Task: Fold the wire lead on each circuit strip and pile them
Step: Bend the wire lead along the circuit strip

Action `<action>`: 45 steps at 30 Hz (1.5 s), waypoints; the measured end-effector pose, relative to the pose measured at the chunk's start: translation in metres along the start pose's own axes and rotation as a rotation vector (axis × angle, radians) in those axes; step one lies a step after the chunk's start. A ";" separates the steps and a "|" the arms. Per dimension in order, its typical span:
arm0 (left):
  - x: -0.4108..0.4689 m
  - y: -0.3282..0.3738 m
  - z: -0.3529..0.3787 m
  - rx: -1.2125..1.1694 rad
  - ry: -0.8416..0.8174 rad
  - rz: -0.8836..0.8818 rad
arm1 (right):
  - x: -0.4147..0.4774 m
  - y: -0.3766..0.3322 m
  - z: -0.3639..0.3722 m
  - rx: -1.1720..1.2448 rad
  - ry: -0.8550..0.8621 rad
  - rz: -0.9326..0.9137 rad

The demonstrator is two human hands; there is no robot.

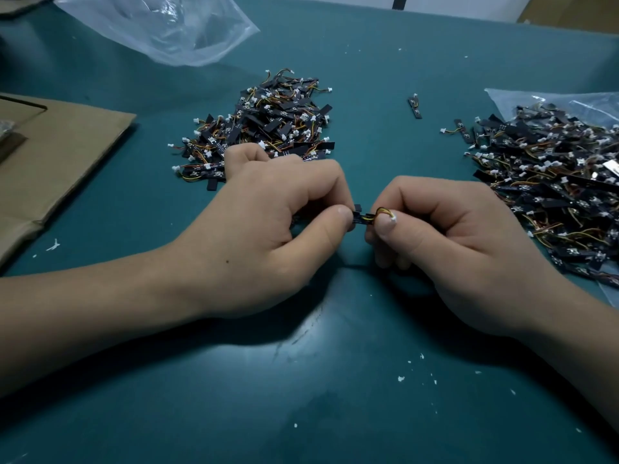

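Your left hand (pixel 268 229) pinches one circuit strip (pixel 359 218). Your right hand (pixel 452 236) pinches its wire lead (pixel 383 212), looped mid-fold. Beyond your left knuckles: pile (pixel 268 122), probably folded ones. Right of the grip: bigger heap (pixel 552 182) on a plastic bag (pixel 522 98), likely undone. Much remains. No writing legible.

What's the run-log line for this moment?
step: folding lead | left hand: pinches circuit strip | right hand: pinches wire lead, looped | piles: middle pile, right pile
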State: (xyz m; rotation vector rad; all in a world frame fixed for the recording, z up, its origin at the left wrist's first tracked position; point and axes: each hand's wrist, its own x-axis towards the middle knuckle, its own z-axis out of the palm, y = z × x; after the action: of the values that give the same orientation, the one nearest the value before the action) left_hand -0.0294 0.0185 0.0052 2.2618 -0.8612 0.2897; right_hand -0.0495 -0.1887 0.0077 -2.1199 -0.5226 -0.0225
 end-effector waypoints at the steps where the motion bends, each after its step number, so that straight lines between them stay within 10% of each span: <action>1: 0.000 0.000 0.000 -0.003 0.001 0.000 | 0.000 0.000 0.000 0.005 -0.005 0.007; 26: 0.002 0.000 0.000 -0.070 0.070 -0.053 | 0.000 0.006 -0.001 -0.029 -0.099 -0.010; 32: 0.001 -0.003 0.003 0.034 0.049 -0.090 | 0.003 0.015 -0.002 0.332 0.401 -0.048; 39: 0.000 -0.005 0.006 0.178 -0.065 -0.058 | 0.007 0.022 0.010 -0.430 0.148 0.064; 45: 0.000 -0.006 0.005 0.097 -0.052 -0.107 | 0.010 0.012 0.010 -0.435 0.146 0.110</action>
State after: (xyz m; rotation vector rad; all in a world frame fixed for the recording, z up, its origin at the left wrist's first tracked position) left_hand -0.0259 0.0183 -0.0022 2.4053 -0.7641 0.2287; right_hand -0.0381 -0.1831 -0.0052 -2.5441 -0.3326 -0.2469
